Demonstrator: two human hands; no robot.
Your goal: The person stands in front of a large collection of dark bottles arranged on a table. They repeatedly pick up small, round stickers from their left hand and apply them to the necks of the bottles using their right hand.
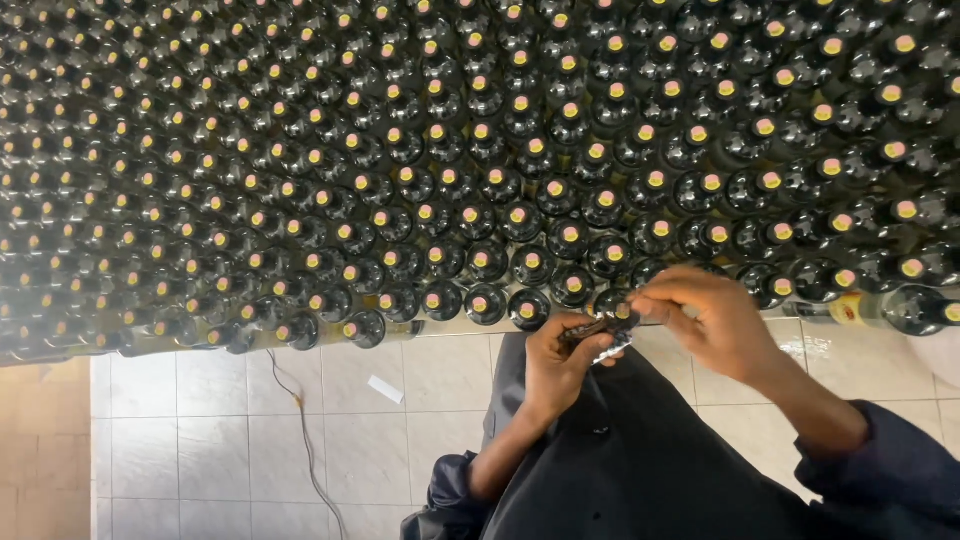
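Observation:
A dark glass bottle (606, 326) lies tilted between my hands, just in front of the near edge of a big block of bottles. My left hand (556, 362) grips its neck from below. My right hand (708, 318) has its fingertips pinched at the bottle's top, where a small shiny piece shows. Both hands are over my dark clothing (640, 460). The packed bottles (480, 170) are dark, upright, and have pale pink and yellow corked tops.
The bottle block fills the whole upper part of the view. One bottle with a yellow label (890, 308) lies on its side at the right. White floor tiles (230, 450) carry a thin cable (305, 440) and a small paper scrap (385, 389).

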